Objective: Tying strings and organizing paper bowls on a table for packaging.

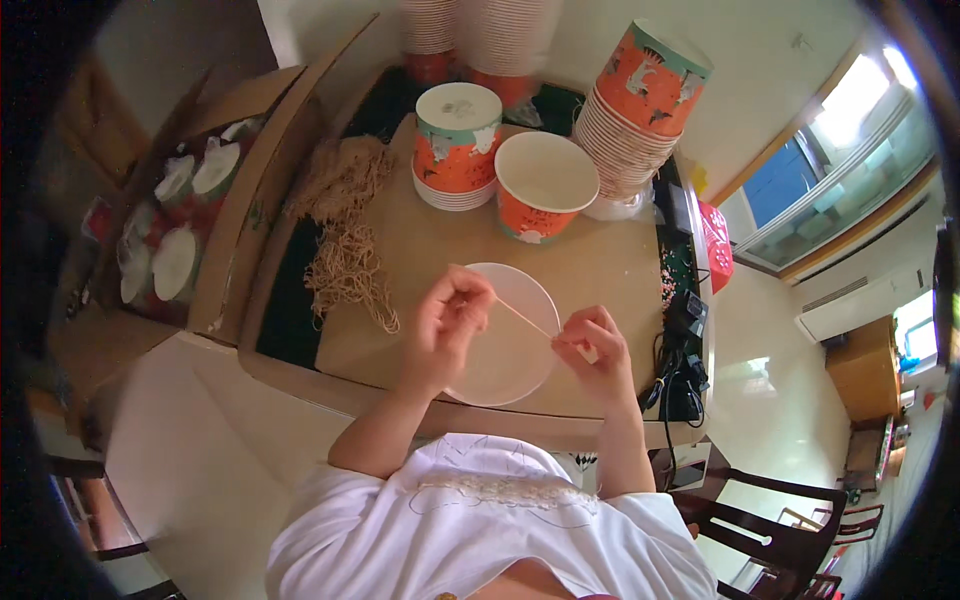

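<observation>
A thin tan cord point(524, 318) is stretched at a slant between my two hands. My left hand point(447, 325) pinches its upper end, and my right hand point(597, 350) pinches the lower end with thumb and fingertips. Beneath them lies a round, pale plastic lid or shallow dish point(500, 372) at the near side of the table. To the left, a tangled bundle of tan cords point(348, 265) rests on the board. Beyond my hands stand an open orange paper bucket point(545, 185) and a short upside-down stack of paper buckets point(458, 145).
A tall leaning stack of paper buckets point(635, 120) stands at the back right, with more stacks point(480, 35) behind. At left is an open cardboard box point(225, 270) of bagged pieces. Black adapters and cables point(683, 345) line the right table edge, near a dark chair point(760, 515).
</observation>
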### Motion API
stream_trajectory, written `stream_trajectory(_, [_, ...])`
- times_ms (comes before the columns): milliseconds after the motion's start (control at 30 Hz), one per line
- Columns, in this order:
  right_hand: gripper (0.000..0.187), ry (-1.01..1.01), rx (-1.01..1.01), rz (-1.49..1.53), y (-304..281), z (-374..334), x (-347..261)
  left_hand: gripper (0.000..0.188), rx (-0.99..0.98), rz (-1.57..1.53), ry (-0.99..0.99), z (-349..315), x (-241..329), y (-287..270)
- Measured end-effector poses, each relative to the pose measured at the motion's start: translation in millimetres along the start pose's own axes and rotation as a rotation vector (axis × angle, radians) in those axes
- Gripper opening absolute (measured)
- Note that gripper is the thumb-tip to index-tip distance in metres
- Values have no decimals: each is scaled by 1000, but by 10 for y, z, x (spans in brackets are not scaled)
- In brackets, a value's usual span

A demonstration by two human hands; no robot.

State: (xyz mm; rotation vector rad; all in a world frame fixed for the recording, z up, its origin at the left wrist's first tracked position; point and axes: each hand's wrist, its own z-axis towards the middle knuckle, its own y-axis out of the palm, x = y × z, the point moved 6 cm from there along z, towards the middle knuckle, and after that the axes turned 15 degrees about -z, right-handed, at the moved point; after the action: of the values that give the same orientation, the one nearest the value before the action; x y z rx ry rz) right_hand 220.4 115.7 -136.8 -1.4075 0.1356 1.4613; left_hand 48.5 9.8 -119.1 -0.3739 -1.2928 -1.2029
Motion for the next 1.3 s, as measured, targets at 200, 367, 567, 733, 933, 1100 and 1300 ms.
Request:
stream_trajectory(200, [9,-41,-3,-72,68,-82,66,3,263,-747,-109,6,-267,-164])
stream_trajectory(367, [13,-27,-42,-82,58,-42,90,8,280,-861,-163,16,-285,-56])
stream_trajectory(567, [22,27,-54,-171,-14,23,-37,12,120,-1049,-257,13,-407,-28])
stream_trajectory(733, [26,11,-109,-228,-21,41,-47,12,163,-1200,-320,33,-514,-42])
stream_trajectory(933, [24,-138,45,-403,-65,142,-143,15,98,-1064,-394,11,-490,82])
stream_trajectory(1100, [13,-54,76,-479,-90,233,-43,19,-59,-60,-244,11,-194,83])
stream_trajectory(1300, [10,14,194,-327,-63,317,131,31,-76,767,17,99,-172,-464])
